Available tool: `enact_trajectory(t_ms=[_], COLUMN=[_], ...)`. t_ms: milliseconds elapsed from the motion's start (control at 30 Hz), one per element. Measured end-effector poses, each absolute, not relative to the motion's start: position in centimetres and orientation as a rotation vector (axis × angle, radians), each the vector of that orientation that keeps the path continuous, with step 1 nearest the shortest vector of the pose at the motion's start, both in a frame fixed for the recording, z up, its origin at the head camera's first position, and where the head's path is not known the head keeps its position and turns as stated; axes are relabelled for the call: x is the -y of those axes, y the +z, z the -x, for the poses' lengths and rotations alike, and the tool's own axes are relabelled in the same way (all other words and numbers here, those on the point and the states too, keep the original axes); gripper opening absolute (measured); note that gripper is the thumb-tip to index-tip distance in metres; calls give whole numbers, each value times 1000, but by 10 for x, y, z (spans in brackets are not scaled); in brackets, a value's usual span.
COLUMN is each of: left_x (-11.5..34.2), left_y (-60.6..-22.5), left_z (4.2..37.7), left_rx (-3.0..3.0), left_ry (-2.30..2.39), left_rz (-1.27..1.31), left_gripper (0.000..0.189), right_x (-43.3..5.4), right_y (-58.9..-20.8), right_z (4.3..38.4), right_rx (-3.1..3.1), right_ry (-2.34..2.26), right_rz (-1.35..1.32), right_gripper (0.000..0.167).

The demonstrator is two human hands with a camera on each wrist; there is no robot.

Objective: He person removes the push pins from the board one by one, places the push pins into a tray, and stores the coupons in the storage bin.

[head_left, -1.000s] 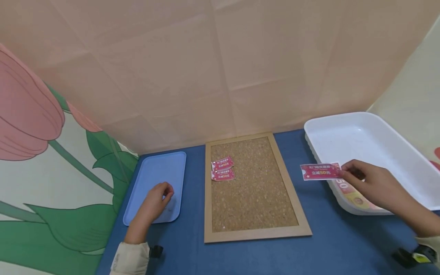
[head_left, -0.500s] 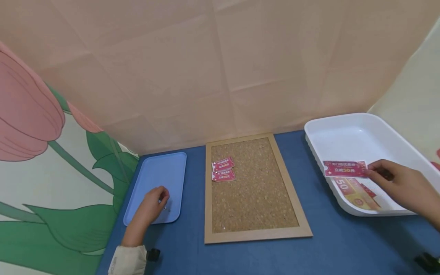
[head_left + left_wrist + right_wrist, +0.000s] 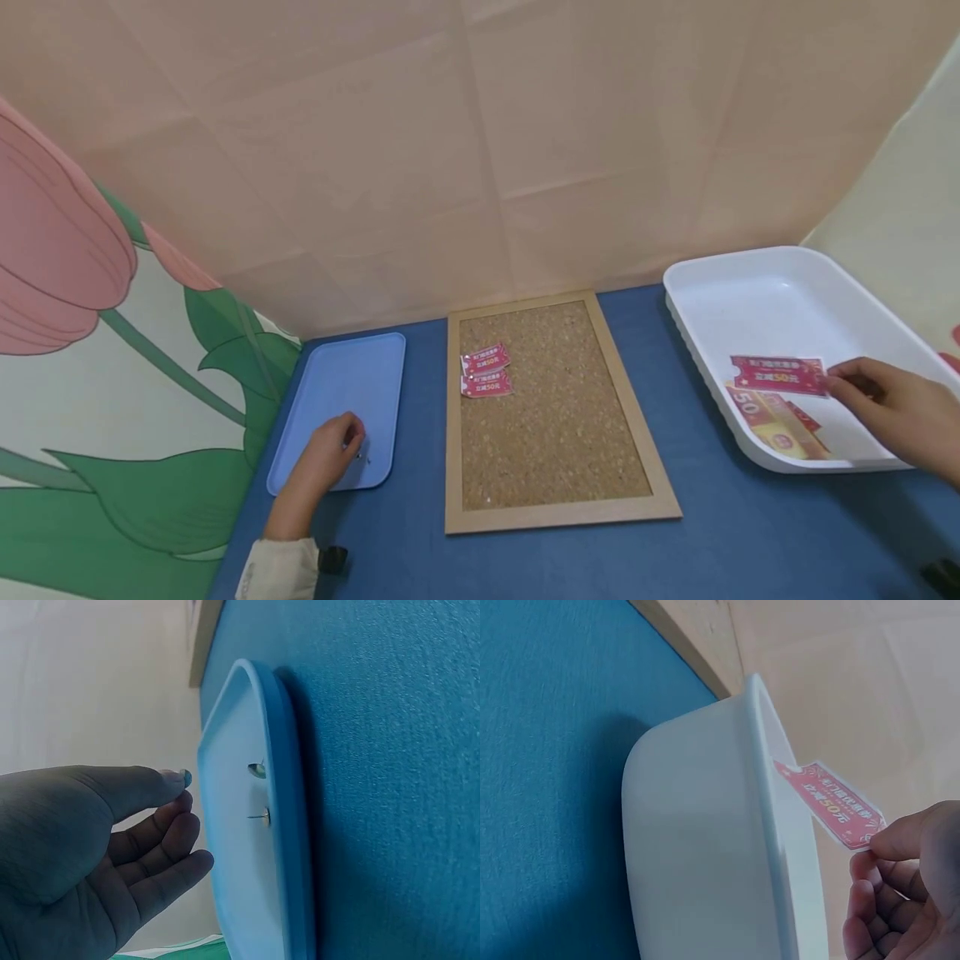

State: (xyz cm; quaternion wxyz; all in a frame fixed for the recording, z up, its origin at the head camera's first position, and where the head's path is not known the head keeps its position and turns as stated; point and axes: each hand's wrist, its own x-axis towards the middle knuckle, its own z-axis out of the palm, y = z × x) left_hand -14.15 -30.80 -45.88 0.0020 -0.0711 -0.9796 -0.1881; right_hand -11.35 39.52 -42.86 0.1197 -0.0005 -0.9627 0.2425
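Over the blue tray (image 3: 348, 358), my left hand (image 3: 326, 450) pinches a thumbtack (image 3: 187, 778) between thumb and fingertip; only its small rounded, pale edge shows. Two more brass thumbtacks lie in the tray, one with its pin (image 3: 259, 817) sticking up and the other tilted (image 3: 257, 769). My right hand (image 3: 896, 408) holds a pink and red coupon (image 3: 778, 374) by its right end, thumb on the printed face. The coupon overlaps the white tub (image 3: 757, 292) near its front left corner. In the right wrist view its far end reaches past the tub rim.
In the middle lies a cork board (image 3: 555, 442) with a wooden frame. Two similar coupons (image 3: 486, 383) sit one above the other at its upper left. A yellow-orange paper (image 3: 780, 425) and a red piece show at the tub's front. A beige sheet (image 3: 450, 167) rises behind the table.
My right hand has carried the coupon rightward, from left of the white tub to over it. My left hand has shifted slightly down and left over the blue tray.
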Motion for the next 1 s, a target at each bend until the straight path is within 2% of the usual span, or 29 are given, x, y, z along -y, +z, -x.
enact_trajectory(t_ms=[433,1000], left_x=[308,306], left_y=[-463,-459], left_z=[141,139], left_rx=[3118,3108], left_ry=[-581,-559], left_rz=[155,143], left_gripper=[10,10], right_x=[-399,-394], right_y=[-440,-436], right_z=[114,116], right_rx=[2821,2868], right_ry=[706,764], right_rz=[12,19], right_gripper=[35,36])
